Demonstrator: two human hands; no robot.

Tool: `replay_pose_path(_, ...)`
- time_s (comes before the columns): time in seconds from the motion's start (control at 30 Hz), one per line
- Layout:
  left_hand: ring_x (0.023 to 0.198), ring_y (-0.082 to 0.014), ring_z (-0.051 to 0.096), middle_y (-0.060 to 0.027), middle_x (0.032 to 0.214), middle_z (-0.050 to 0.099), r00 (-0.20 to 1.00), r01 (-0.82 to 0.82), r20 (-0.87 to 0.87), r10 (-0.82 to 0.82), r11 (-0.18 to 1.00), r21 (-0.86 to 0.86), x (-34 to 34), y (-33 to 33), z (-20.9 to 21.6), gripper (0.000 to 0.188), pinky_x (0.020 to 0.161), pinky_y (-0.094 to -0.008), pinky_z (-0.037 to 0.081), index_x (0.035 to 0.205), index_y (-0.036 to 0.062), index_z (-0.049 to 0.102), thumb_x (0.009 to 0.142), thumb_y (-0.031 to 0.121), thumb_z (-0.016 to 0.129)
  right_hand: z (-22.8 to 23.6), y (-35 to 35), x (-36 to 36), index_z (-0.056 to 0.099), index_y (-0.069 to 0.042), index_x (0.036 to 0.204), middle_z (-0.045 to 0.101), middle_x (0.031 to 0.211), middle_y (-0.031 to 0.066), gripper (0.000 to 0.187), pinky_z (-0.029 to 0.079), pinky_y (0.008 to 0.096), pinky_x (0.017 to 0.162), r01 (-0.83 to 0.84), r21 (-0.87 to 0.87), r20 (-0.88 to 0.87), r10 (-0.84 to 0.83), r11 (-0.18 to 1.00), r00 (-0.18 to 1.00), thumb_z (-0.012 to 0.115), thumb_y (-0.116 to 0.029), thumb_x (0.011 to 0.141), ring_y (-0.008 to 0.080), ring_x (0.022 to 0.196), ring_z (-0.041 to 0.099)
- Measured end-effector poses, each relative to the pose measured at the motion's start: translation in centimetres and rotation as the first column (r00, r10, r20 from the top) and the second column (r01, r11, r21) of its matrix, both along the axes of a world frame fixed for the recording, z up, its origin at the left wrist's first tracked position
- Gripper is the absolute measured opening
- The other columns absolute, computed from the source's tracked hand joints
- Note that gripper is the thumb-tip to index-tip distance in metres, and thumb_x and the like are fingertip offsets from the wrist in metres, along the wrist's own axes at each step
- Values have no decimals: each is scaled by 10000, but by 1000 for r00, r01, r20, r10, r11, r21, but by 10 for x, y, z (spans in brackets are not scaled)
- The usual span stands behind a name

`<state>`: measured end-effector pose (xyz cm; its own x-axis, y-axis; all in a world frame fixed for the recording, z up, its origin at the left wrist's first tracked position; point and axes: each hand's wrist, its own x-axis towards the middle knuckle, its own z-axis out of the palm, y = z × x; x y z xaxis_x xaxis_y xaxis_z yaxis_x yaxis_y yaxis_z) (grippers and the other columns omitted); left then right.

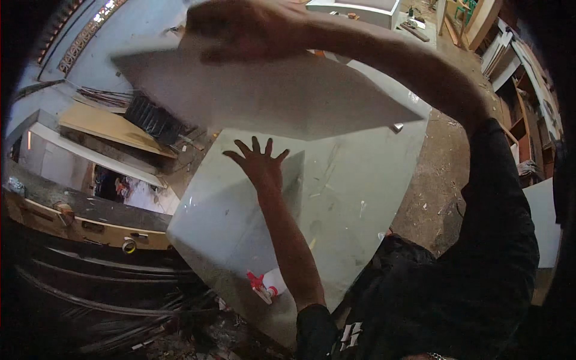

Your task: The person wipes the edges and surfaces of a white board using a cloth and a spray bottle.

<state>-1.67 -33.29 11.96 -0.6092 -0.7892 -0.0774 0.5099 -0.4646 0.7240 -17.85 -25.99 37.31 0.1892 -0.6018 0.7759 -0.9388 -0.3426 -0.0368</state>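
My left hand [261,165] lies flat with spread fingers on a large pale work surface [360,180], just below a raised sheet. This thin greyish-white sheet [252,96] is tilted above the surface, its near edge running over the top of my left fingers' area. At the top of the view my right hand [240,30] is closed on the sheet's far edge; motion blurs its fingers. A white spray bottle [273,282] with a red trigger head lies beside my left forearm, which partly hides it.
On the left are a yellow tape roll [129,245] on a wooden ledge, a leaning tan board [114,129] and a black ribbed crate [155,117]. Dark long strips [108,288] lie lower left. A white open box [360,7] stands beyond; shelving [525,114] lines the right.
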Motion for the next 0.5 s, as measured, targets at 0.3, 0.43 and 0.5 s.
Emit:
replay_pose_path(0.3,1236,-420,449,-134,1418,475,856,72,-510,90,955,288,12,117,52,829,1062,-712,261,1462,187,407,881,773,321,-62,120,52,535,-23,1006,508,764,32,199,445,301,490,-480,232,-335,533,846,777,594,-157,871,164,595,562)
replay_pose_path(0.43,1252,-407,441,-133,1423,472,907,127,-421,3,951,282,47,178,28,815,1073,-678,267,1465,174,400,893,751,330,-108,156,47,541,-27,990,562,835,24,202,476,227,467,-375,324,-458,491,868,741,587,-214,928,84,693,618)
replay_pose_path(0.5,1260,-401,437,-132,1425,470,947,126,-320,-31,951,282,73,203,6,809,1079,-660,270,1467,167,396,899,740,334,-134,168,42,541,-40,1002,576,852,31,198,479,220,470,-366,330,-440,485,870,755,571,-230,954,82,695,616)
